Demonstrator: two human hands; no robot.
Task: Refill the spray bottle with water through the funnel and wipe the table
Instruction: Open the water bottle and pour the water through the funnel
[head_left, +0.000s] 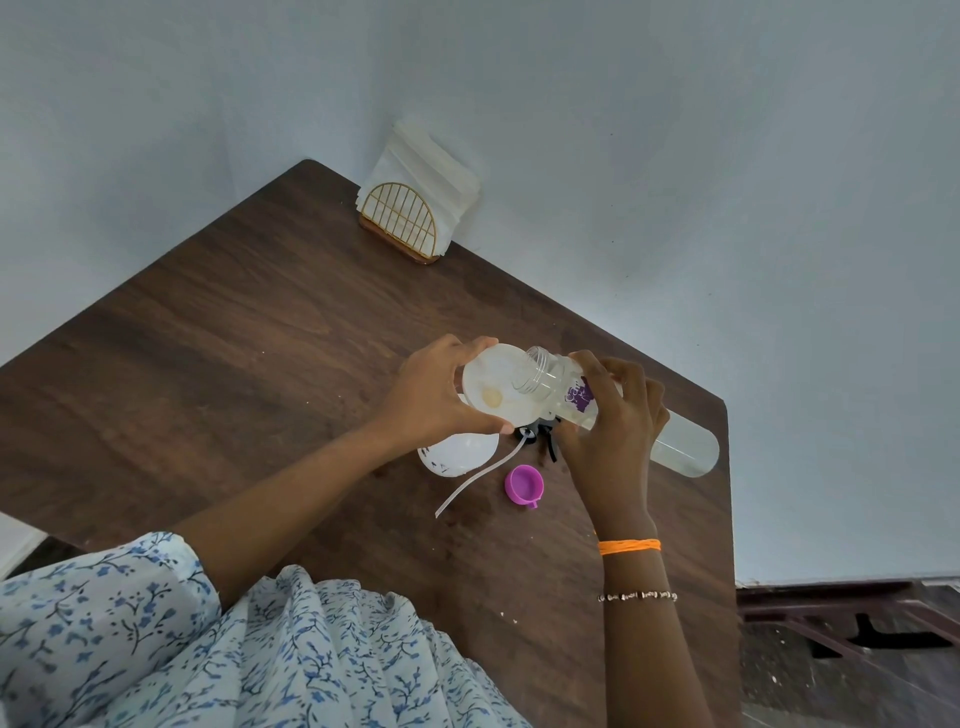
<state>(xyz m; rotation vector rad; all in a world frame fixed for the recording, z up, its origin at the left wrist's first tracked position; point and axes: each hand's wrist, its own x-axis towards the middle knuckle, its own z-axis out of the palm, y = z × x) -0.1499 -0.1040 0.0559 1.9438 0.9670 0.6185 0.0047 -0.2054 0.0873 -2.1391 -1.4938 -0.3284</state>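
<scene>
Both hands work above the table (234, 322): the right hand (613, 431) grips a tilted water bottle (623, 410), its open mouth over the funnel (498, 387) pinched by the left hand (436, 395). I cannot see the spray bottle beneath. Its trigger head (540, 441) and a purple cap (523, 483) lie nearby. Overtilting could flood the funnel.

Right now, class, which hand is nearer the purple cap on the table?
Right. The right hand, gripping the bottle, is just above the purple cap; the left hand holds the funnel farther away.
</scene>
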